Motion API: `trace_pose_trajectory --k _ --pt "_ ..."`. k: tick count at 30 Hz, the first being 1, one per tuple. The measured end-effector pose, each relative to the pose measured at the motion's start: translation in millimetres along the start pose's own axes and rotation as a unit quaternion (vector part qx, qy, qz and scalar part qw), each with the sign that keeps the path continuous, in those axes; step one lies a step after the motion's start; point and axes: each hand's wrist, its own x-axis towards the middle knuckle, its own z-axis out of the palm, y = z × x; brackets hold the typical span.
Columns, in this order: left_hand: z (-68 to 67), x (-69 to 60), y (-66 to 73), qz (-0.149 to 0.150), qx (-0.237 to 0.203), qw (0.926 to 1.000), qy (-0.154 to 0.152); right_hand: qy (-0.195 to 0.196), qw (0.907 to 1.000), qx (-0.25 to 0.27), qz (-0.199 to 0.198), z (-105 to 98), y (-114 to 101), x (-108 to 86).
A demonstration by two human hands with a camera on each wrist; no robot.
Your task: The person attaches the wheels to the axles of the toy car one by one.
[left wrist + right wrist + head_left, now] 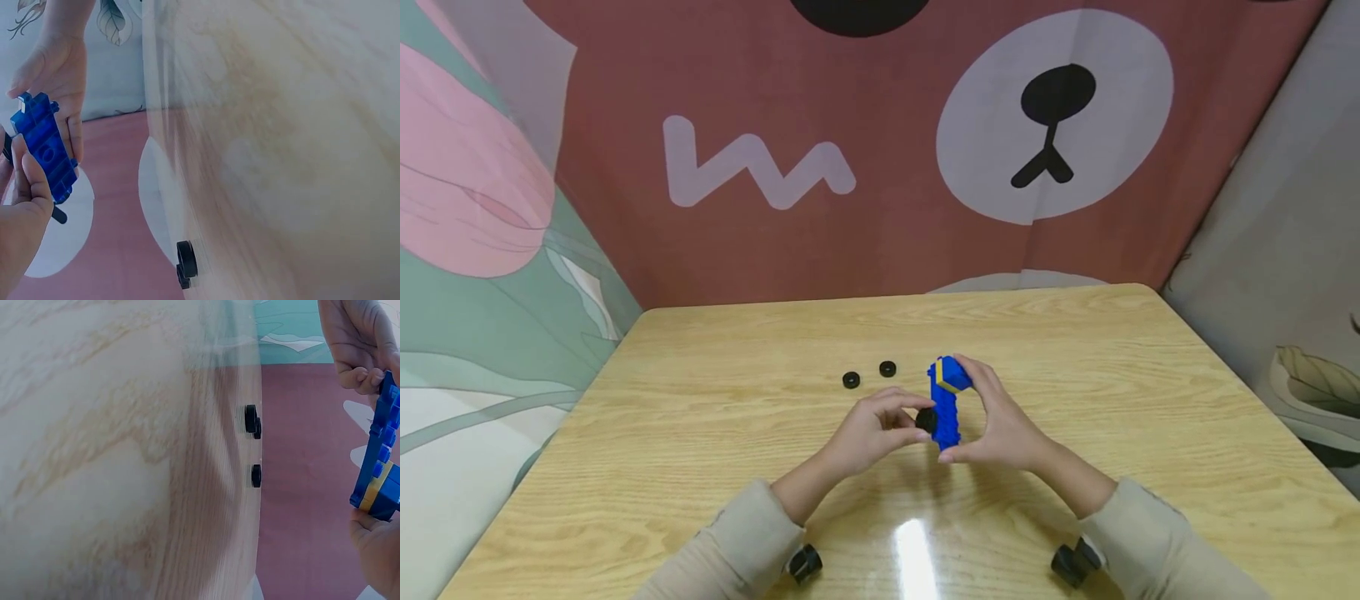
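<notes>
The left hand (874, 429) has its thumb and fingers bent in to pinch a black wheel (927, 421) against the left side of a blue base (945, 423), nearer the base's near end; whether the wheel is seated there, I cannot tell. The right hand (1009, 429) spreads wide in a C and grips the base lengthwise, thumb at the near end, fingers at the far end. Held above the table (700, 408), in front of the person, the base has its long axis running away from them, the far end leaning slightly left and the near end slightly right. That far end carries a blue block (957, 373) on a yellow layer (940, 377); the studded face turns up and towards the right hand, and the ribbed underside (47, 140), with a round socket, shows in the left wrist view. Beyond the left hand, a left wheel (851, 380) and a right wheel (887, 368) lie on the wood near each other, apart from the base. Nearer the person, beige sleeves (737, 537) flank a streak of glare (916, 554), with a dark device at each cuff. Behind the table's far edge hangs a reddish-brown backdrop (790, 258) with a pale muzzle (985, 142).
</notes>
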Motion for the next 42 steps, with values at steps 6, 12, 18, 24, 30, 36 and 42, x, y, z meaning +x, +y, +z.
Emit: trace_pose_trajectory --k 6,12,18,24,30,36,42 --pt "0.0 0.6 -6.3 -0.019 -0.053 0.9984 -0.006 -0.003 0.9999 -0.005 0.010 0 1 0.8" --pt "4.9 5.8 -27.8 -0.051 -0.151 0.9872 0.003 -0.003 0.9999 -0.002 0.012 2 1 0.7" --pt "11.3 7.0 -38.5 -0.101 -0.229 0.9678 0.030 0.003 0.9996 0.018 0.023 6 -2 -2.7" --pt "13.9 5.3 -36.1 -0.133 -0.278 0.9507 0.034 0.009 0.9986 0.046 0.023 8 -4 -5.4" --pt "12.6 3.9 -37.8 -0.175 -0.311 0.9341 0.009 0.013 0.9981 0.059 0.012 11 -2 -7.2" --pt "10.3 4.0 -41.1 -0.178 -0.338 0.9231 -0.045 0.017 0.9974 0.069 0.004 11 -2 -6.9" --pt "8.8 5.3 -40.2 -0.152 -0.377 0.9094 -0.088 0.019 0.9965 0.081 -0.006 11 -3 -4.6"
